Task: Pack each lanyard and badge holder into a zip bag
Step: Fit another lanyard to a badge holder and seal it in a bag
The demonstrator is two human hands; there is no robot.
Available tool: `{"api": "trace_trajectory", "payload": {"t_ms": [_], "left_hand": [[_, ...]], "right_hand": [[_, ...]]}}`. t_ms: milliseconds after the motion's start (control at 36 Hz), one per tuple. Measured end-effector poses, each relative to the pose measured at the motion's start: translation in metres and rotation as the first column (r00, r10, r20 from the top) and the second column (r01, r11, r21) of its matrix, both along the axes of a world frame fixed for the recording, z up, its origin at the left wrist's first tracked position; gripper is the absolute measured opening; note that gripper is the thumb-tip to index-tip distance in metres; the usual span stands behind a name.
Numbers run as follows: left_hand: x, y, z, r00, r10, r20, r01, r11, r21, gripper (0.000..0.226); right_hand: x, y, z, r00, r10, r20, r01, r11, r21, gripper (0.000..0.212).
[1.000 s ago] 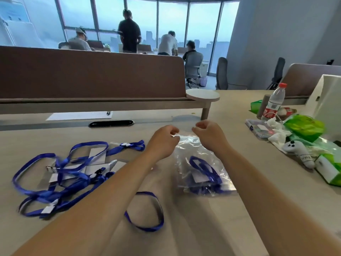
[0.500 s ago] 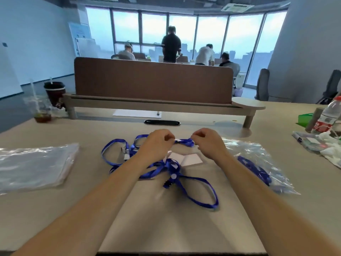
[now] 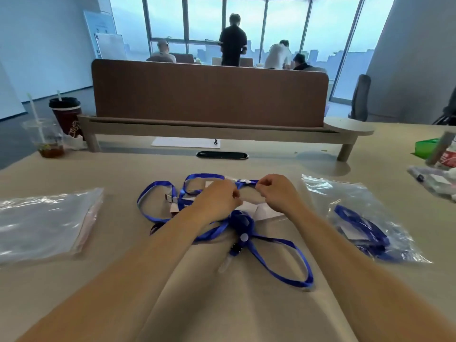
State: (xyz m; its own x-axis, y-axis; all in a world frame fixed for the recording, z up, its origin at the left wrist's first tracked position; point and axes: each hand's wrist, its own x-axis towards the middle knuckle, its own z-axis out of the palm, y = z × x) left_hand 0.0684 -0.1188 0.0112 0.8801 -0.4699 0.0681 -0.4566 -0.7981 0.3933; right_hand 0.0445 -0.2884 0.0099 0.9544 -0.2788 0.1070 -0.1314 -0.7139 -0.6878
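A tangle of blue lanyards (image 3: 278, 257) with white-carded badge holders (image 3: 265, 211) lies on the desk in front of me. Both my hands hover over its far side with curled fingers. My left hand (image 3: 218, 199) and my right hand (image 3: 276, 193) each pinch a blue strap that carries a white clip (image 3: 244, 180) between them. A sealed zip bag (image 3: 365, 223) holding a blue lanyard and a badge holder lies to the right, apart from my hands. A stack of empty zip bags (image 3: 47, 223) lies at the left.
A brown desk divider (image 3: 209, 95) on a low shelf crosses the back, with a sheet of paper (image 3: 185, 142) and a black cable slot (image 3: 222, 155) below it. Two drink cups (image 3: 66, 119) stand at the back left. Green and plastic clutter (image 3: 429, 148) sits at the right edge.
My hands let go of the zip bag's top edge and moved left to the loose lanyards. The packed bag now lies on the right. The view swung left, bringing in the empty bags.
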Motion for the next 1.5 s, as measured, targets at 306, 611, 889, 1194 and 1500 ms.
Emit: {"api": "trace_trajectory", "payload": {"t_ms": [306, 611, 889, 1194, 1500], "left_hand": [[0.022, -0.026, -0.016, 0.994, -0.081, -0.074, 0.093, 0.98, 0.177, 0.043], [0.029, -0.035, -0.019, 0.991, -0.132, -0.034, 0.137, 0.957, 0.256, 0.051], [0.032, -0.03, -0.007, 0.998, -0.047, 0.034, 0.047, 0.999, 0.016, 0.048], [0.002, -0.002, 0.019, 0.987, 0.149, 0.059, -0.126, 0.951, -0.282, 0.018], [-0.044, 0.049, 0.018, 0.961, 0.276, 0.008, -0.23, 0.815, -0.532, 0.009]], "right_hand": [[0.014, -0.022, -0.018, 0.998, -0.046, -0.04, 0.046, 0.999, -0.014, 0.025], [0.022, -0.021, -0.033, 0.993, -0.047, -0.105, 0.045, 0.999, -0.02, 0.019], [0.024, -0.028, -0.029, 0.995, -0.062, -0.078, 0.067, 0.996, 0.062, 0.02], [-0.011, -0.014, -0.01, 0.998, -0.02, -0.059, 0.022, 0.999, 0.026, 0.029], [-0.059, 0.013, -0.006, 0.989, 0.083, -0.12, -0.096, 0.989, -0.11, 0.019]]}}
